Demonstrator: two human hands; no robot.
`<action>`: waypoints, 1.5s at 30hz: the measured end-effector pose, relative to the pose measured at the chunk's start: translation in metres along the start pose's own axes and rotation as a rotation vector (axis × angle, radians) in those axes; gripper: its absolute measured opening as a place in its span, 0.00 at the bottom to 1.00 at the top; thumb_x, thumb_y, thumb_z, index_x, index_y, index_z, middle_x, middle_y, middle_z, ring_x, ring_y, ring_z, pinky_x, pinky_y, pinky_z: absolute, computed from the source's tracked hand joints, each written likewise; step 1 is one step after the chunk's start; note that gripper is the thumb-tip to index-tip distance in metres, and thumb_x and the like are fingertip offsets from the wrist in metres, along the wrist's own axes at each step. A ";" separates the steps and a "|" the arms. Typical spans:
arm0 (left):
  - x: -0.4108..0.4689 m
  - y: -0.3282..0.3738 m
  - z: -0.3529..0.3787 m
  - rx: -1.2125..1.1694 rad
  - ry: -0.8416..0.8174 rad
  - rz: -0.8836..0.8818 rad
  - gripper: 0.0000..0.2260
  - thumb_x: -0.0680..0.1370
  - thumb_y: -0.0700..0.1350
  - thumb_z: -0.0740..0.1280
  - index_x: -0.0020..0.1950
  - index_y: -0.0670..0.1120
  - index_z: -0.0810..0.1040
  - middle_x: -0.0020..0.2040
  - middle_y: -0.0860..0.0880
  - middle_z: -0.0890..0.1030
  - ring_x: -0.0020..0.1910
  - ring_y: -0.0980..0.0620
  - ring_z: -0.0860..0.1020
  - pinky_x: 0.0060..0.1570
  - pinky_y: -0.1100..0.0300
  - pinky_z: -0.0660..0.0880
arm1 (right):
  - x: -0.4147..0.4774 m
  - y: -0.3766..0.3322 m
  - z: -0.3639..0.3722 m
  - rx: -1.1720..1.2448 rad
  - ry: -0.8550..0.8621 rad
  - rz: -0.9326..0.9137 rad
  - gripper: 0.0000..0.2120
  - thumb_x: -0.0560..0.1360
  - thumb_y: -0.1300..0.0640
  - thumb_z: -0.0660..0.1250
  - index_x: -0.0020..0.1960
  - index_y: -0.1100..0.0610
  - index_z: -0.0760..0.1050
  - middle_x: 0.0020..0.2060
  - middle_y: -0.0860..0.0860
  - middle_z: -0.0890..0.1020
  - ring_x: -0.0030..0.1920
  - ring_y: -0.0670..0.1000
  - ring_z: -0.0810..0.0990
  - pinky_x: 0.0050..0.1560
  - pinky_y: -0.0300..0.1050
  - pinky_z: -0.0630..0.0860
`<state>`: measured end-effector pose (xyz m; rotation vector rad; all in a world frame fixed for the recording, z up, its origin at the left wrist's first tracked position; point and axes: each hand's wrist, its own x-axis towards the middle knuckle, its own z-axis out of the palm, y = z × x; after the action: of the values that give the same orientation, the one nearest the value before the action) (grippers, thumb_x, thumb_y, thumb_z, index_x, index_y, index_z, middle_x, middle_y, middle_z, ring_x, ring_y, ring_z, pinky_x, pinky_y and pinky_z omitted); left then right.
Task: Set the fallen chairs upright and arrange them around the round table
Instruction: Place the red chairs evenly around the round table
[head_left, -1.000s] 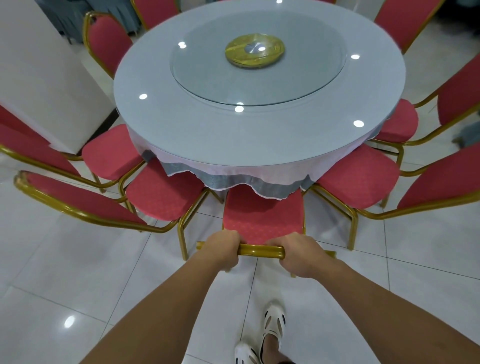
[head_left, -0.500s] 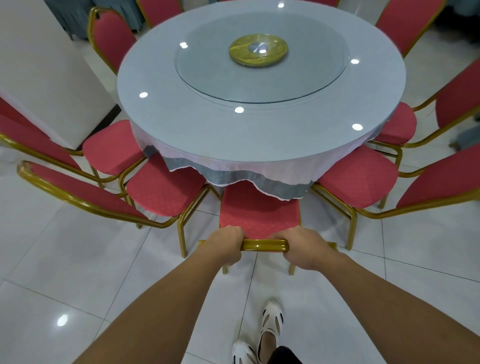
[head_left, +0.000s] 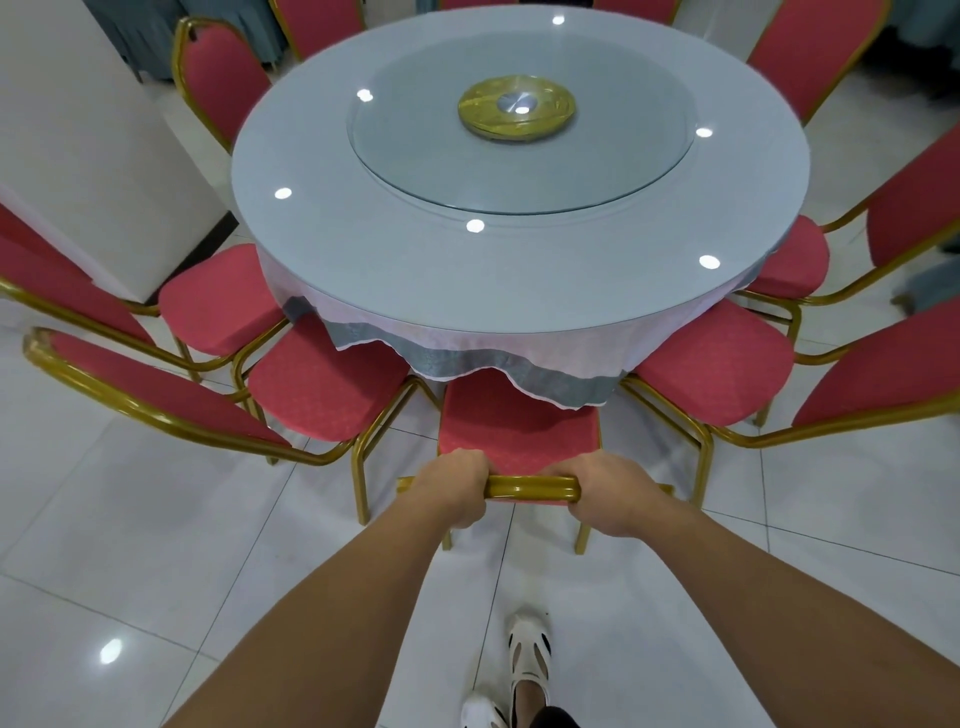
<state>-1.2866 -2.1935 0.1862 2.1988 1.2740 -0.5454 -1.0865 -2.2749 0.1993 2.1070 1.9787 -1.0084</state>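
A red-cushioned chair (head_left: 514, 423) with a gold metal frame stands upright in front of me, its seat partly under the cloth of the round table (head_left: 395, 270). My left hand (head_left: 454, 488) and my right hand (head_left: 610, 493) both grip the gold top rail of its backrest, a little apart. Several more red chairs stand upright around the table, one close on the left (head_left: 324, 384) and one close on the right (head_left: 719, 369).
A glass turntable (head_left: 426, 150) with a gold hub (head_left: 517, 108) lies on the table. A white pillar (head_left: 88, 156) stands at the left. The floor is glossy white tile (head_left: 156, 545). My feet in white shoes (head_left: 527, 654) are below.
The chair has slid forward so its seat sits further under the tablecloth. Both hands keep their grip on the backrest rail and moved forward with it.
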 end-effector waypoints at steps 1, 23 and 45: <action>0.001 0.000 -0.001 0.003 -0.002 -0.001 0.14 0.75 0.32 0.63 0.52 0.49 0.82 0.41 0.49 0.77 0.41 0.46 0.78 0.39 0.54 0.73 | 0.002 0.000 -0.001 0.003 0.001 0.000 0.24 0.72 0.61 0.62 0.59 0.35 0.80 0.38 0.43 0.82 0.41 0.48 0.80 0.41 0.47 0.79; -0.069 -0.170 -0.119 -0.512 0.204 -0.217 0.16 0.80 0.49 0.70 0.67 0.47 0.82 0.62 0.50 0.84 0.60 0.50 0.82 0.64 0.52 0.79 | 0.116 -0.148 -0.108 0.319 -0.183 -0.117 0.23 0.73 0.38 0.73 0.66 0.44 0.80 0.63 0.40 0.82 0.64 0.41 0.78 0.73 0.45 0.69; -0.181 -0.546 -0.198 -0.548 0.386 -0.198 0.13 0.82 0.47 0.65 0.64 0.47 0.83 0.62 0.49 0.84 0.60 0.52 0.80 0.57 0.59 0.75 | 0.250 -0.552 -0.014 0.333 -0.105 -0.139 0.32 0.73 0.45 0.75 0.75 0.50 0.72 0.63 0.46 0.79 0.62 0.45 0.79 0.65 0.44 0.78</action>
<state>-1.8363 -1.9650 0.3113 1.7677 1.6167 0.1675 -1.5986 -1.9630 0.2887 2.0326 2.0485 -1.5358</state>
